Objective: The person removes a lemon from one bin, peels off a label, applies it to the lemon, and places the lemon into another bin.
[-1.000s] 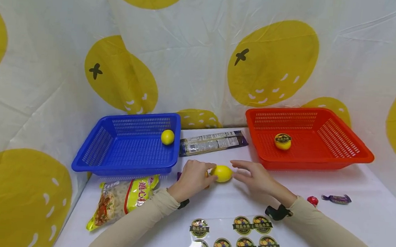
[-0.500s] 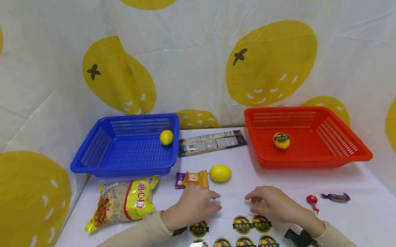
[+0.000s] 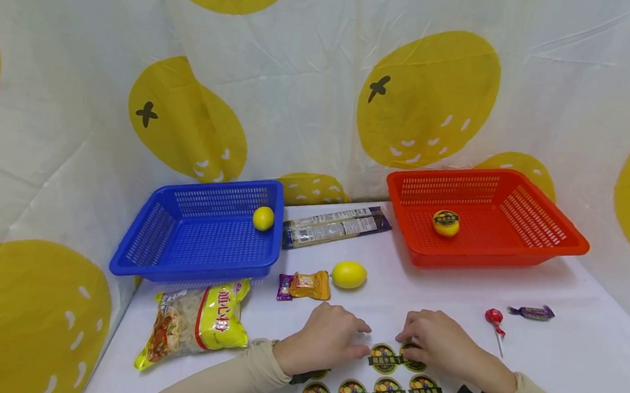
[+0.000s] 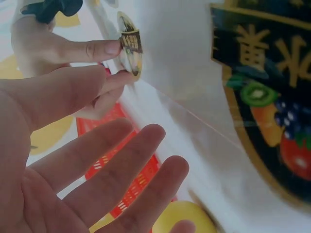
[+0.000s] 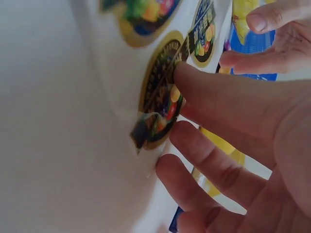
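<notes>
The clear sticker sheet (image 3: 345, 371) lies on the table between and below both hands. With its middle as the dial's centre and twelve pointing away from the person, the right hand (image 3: 439, 348) is at two o'clock, thumb against the round sticker (image 5: 158, 92) at the top right corner and other fingertips by the sheet's edge; whether it pinches that sticker cannot be told. The left hand (image 3: 331, 340), at ten o'clock, is relaxed and grasps nothing, its fingers spread, partly hiding another sticker below its wrist. A loose lemon (image 3: 349, 275) rests near eleven, just beside the wrapped candies (image 3: 308, 285); beyond it lies the long flat packet (image 3: 340, 226). The noodle bag (image 3: 200, 320) is at half past nine, the blue basket (image 3: 192, 273) at ten with a yellow fruit (image 3: 263, 218) inside. Toward one stands the red basket (image 3: 499, 260), holding a stickered fruit (image 3: 446, 224); the red lollipop (image 3: 494, 318) and purple candy (image 3: 531, 312) sit around two. The baskets are perforated plastic with sloping walls, the bag glossy and crinkled, the sheet thin and shiny, its dark round labels edged in gold.
</notes>
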`<state>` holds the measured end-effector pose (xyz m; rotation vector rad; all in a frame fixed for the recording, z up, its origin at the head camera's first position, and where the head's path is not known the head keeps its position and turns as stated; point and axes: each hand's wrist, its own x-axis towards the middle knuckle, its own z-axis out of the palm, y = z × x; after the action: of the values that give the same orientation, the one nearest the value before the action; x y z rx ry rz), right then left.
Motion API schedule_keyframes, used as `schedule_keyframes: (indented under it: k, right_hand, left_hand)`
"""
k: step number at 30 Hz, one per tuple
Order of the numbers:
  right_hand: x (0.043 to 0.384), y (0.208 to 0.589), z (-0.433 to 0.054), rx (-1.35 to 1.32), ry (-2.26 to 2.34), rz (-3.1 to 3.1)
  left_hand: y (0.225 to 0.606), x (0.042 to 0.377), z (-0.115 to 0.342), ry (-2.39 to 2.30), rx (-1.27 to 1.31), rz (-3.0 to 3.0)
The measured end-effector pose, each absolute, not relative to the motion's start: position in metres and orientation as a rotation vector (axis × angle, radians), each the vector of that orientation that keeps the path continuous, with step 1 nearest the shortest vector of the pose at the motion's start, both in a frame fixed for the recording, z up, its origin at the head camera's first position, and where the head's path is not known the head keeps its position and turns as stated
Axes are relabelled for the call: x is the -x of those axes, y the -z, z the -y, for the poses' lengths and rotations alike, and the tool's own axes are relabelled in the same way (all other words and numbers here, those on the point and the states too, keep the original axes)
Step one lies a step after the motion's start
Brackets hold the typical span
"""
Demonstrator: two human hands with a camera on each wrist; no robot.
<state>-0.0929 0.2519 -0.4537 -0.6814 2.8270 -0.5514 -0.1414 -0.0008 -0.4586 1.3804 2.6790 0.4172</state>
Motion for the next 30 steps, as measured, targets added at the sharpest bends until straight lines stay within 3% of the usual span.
schedule_keyframes:
  k: [30]
  right_hand:
    - [0.091,0.456,-0.249,0.702,0.587,-2.902]
  left_hand:
    - [0.464,0.134,-0.024,-0.310,-1.609,-2.701]
